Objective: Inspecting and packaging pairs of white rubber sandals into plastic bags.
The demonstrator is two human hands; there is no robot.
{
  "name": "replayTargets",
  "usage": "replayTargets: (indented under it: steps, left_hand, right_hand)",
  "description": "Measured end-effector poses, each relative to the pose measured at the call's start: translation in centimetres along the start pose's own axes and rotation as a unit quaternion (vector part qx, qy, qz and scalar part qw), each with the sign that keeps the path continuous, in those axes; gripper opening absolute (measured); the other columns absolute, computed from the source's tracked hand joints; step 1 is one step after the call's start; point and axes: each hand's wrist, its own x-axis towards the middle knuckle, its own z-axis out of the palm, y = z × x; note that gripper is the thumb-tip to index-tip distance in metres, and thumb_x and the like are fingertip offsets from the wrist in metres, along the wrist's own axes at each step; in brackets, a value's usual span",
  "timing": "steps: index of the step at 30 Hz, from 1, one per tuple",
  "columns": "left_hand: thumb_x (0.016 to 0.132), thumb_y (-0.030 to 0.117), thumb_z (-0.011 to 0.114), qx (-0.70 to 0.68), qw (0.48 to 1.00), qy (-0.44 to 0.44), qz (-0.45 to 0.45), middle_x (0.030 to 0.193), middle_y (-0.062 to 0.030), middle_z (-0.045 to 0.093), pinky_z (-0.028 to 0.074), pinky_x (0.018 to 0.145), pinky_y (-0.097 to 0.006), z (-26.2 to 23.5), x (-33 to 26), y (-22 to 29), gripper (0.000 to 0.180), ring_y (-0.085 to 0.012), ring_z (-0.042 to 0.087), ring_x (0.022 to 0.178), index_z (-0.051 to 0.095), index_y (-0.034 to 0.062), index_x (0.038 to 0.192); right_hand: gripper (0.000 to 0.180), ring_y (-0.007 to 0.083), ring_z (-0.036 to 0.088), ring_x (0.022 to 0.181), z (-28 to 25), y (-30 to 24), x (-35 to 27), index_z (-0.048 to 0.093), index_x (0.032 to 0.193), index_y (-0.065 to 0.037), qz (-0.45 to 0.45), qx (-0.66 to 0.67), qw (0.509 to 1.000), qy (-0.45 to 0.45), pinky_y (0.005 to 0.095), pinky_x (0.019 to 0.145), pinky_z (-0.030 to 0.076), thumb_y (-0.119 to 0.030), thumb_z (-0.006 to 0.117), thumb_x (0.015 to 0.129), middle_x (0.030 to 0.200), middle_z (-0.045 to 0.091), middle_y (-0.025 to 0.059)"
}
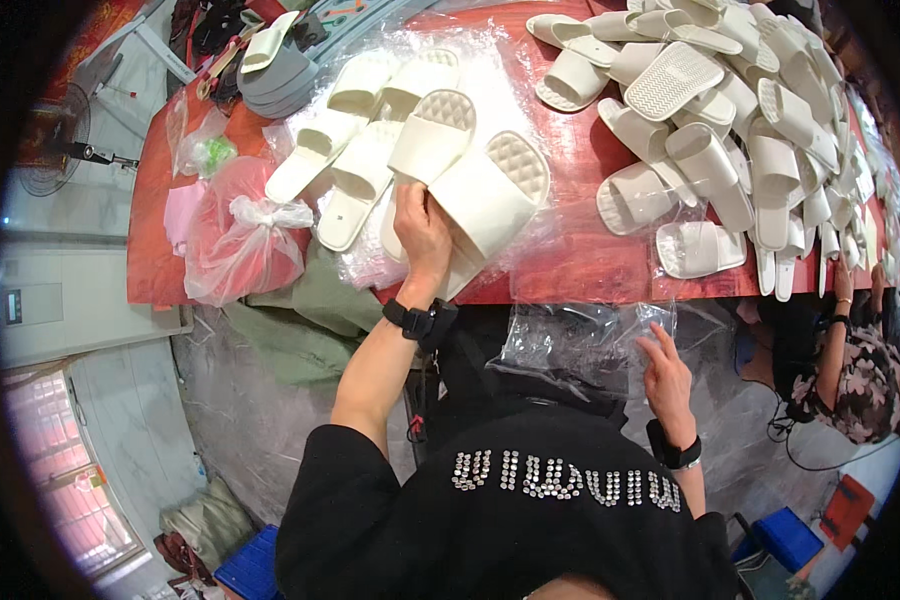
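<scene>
My left hand (pixel 422 232) is closed around a pair of cream slippers (pixel 490 205) with quilted footbeds, gripped side by side above the table. Beneath and beyond them, more slippers (pixel 358 158) lie in pairs on white and clear plastic wrapping. At the table's front edge hangs a clear plastic bag (pixel 570 338). My right hand (pixel 667 382) has its fingers at the bag's right end and appears to pinch the film; the exact grip is hard to see.
A large heap of cream slippers (pixel 710 130) covers the right of the red table (pixel 590 255). On the left sit a tied, translucent bag (pixel 245 245) with pink contents and grey sole-shaped pieces (pixel 278 85). Another person's arm (pixel 838 335) reaches in at the far right.
</scene>
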Motion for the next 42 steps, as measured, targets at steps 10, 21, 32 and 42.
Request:
replayTargets:
  steps: [10,21,32,42]
  left_hand:
    - [0.087,0.014,0.043,-0.393,0.884,-0.159,-0.196,0.106,-0.0100,0.051,0.042,0.079,-0.031,-2.1,-2.6,-2.6,0.026,-0.0227,0.051,0.093,0.045,0.0023,0.110]
    - [0.090,0.032,0.037,-0.676,0.565,-0.291,-0.373,0.126,-0.0118,0.040,0.038,0.092,-0.035,-1.4,-6.9,-2.1,0.047,-0.0244,0.042,0.112,0.029,0.0055,0.128]
    - [0.090,0.042,0.032,-0.780,0.295,-0.318,-0.451,0.131,-0.0123,0.036,0.035,0.095,-0.040,0.5,-7.1,-1.2,0.056,-0.0284,0.039,0.116,0.024,0.0049,0.132]
    - [0.090,0.042,0.033,-0.755,0.332,-0.302,-0.478,0.129,-0.0120,0.038,0.037,0.094,-0.039,0.7,-6.5,-2.0,0.055,-0.0269,0.041,0.114,0.026,0.0058,0.131]
  right_hand:
    - [0.033,0.0306,0.056,0.082,1.4,0.2,1.3,0.058,0.095,-0.009,0.055,0.047,0.997,-0.010,0.0360,0.068,0.045,0.003,0.046,0.066,0.102,0.056,0.0096]
    - [0.045,0.0338,0.053,0.092,1.4,3.1,3.8,0.052,0.108,-0.007,0.077,0.071,0.992,0.071,0.0358,0.075,0.043,0.004,0.042,0.066,0.100,0.055,0.0170]
    - [0.052,0.0296,0.057,0.084,1.4,4.0,2.1,0.047,0.117,-0.014,0.142,0.014,0.989,0.024,0.0371,0.070,0.045,0.000,0.044,0.066,0.100,0.057,0.0105]
    - [0.044,0.0311,0.055,0.084,2.1,3.2,2.4,0.051,0.111,-0.014,0.101,-0.046,0.994,-0.010,0.0400,0.070,0.045,-0.003,0.045,0.069,0.095,0.057,0.0099]
